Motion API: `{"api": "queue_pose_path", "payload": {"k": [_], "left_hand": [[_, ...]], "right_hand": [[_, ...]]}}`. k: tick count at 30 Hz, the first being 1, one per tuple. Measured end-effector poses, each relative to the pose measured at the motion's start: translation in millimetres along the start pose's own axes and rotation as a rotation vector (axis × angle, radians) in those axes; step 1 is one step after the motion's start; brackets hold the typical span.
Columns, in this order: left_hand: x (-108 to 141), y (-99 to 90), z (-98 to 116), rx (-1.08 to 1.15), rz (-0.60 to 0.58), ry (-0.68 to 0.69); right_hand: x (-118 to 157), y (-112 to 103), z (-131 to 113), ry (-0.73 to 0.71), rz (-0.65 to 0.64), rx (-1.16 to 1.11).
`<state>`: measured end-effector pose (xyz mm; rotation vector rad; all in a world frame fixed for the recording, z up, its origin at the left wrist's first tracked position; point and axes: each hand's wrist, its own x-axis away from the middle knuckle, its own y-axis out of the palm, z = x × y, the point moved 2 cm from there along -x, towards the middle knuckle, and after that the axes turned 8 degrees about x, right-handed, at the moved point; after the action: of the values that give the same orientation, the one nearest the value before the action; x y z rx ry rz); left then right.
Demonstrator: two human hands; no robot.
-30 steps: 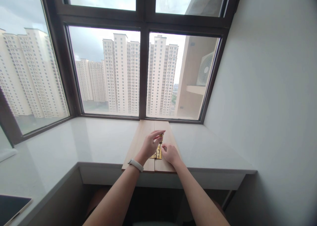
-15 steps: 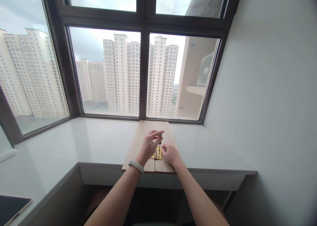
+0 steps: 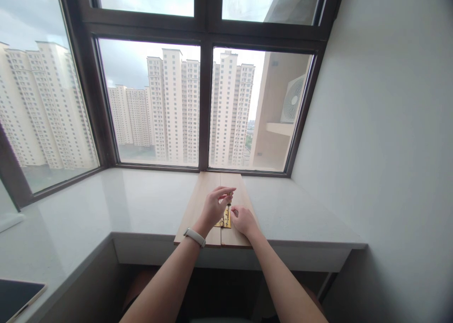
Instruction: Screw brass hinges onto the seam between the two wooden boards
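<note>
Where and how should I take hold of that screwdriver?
Probably by its handle, from above and the left, where the left grip holds it: the screwdriver stands nearly upright, its slim shaft pointing down at the gold plate, and the right grip crowds the other side.

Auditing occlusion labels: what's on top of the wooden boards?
A yellow plate spans the seam; the left hand holds a screwdriver upright over it, the right hand beside. Part of the plate is hidden; what's beneath either hand can't be seen.
</note>
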<state>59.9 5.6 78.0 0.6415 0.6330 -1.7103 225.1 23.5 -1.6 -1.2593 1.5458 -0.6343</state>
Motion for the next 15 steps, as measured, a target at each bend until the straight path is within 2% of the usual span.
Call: {"api": "queue_pose_path", "payload": {"k": [6, 15], "left_hand": [[-0.2, -1.7, 1.4, -0.05, -0.014, 0.052], [-0.1, -0.1, 2.0, 0.002, -0.018, -0.015]], "right_hand": [[0.1, 0.4, 0.0, 0.003, -0.005, 0.001], [0.2, -0.3, 0.0, 0.0, 0.002, 0.004]]}}
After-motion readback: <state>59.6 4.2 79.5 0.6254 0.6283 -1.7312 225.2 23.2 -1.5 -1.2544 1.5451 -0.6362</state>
